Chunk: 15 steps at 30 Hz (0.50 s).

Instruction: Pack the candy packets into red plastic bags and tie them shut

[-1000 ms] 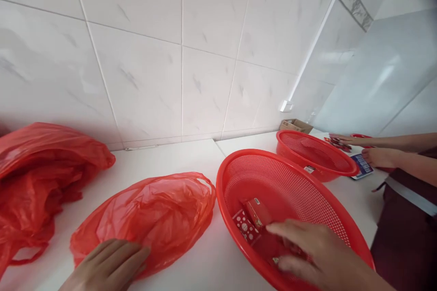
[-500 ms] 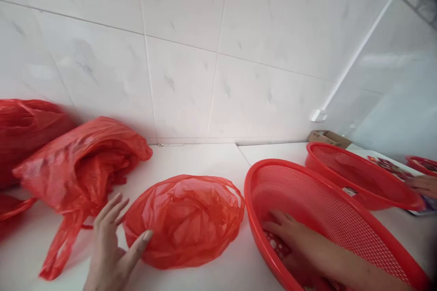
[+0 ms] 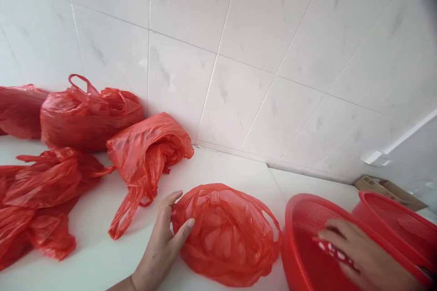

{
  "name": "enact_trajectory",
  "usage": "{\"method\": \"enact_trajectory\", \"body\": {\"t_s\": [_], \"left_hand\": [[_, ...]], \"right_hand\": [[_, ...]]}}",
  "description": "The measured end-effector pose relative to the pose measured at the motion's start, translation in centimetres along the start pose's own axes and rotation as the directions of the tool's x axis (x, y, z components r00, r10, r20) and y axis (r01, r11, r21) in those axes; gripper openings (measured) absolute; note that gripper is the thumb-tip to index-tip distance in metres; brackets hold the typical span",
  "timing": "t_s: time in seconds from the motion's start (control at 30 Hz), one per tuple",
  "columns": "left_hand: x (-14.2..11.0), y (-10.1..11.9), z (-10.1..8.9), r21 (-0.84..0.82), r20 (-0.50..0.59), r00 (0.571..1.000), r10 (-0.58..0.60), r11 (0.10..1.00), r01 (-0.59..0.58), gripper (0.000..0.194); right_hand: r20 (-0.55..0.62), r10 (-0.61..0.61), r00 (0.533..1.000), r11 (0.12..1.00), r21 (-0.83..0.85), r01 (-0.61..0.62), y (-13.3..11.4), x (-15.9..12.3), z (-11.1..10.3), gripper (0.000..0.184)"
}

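Note:
My right hand (image 3: 362,252) is closed around a small red packet with white dots (image 3: 336,253), raised within the red plastic basket (image 3: 300,241) near its upper rim. Most of the packet is hidden by my fingers. An opened red plastic bag (image 3: 225,236) rests on the white table, its mouth facing up and its right side close to the basket. At the bag's left edge is my left hand (image 3: 170,232), thumb and fingers apart, with the thumb over the rim.
Several filled or crumpled red bags lie to the left, among them a tied-looking bag (image 3: 92,118) by the wall and a slumped bag (image 3: 150,145). A second red basket (image 3: 403,225) and a cardboard box (image 3: 389,191) stand at the right. A tiled wall (image 3: 211,100) runs behind.
The view has swung left, bringing more bags into sight. My right hand has reached into the basket and come up with the dotted packet. My left hand has opened at the bag's edge.

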<state>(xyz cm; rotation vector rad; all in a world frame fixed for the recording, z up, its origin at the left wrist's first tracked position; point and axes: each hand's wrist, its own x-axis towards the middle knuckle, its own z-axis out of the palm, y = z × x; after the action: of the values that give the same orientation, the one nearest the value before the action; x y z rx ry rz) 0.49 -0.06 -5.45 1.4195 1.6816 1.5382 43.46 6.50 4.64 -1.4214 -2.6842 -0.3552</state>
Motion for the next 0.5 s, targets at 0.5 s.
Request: {"method": "enact_trajectory", "body": {"t_s": [0.5], "left_hand": [[-0.4,0.1,-0.2,-0.039,0.095,0.988,0.119,0.992,-0.116,0.037]], "right_hand": [[0.085,-0.422,0.903,0.879,0.283,0.384,-17.6,12.6,-2.4,0.057]]}}
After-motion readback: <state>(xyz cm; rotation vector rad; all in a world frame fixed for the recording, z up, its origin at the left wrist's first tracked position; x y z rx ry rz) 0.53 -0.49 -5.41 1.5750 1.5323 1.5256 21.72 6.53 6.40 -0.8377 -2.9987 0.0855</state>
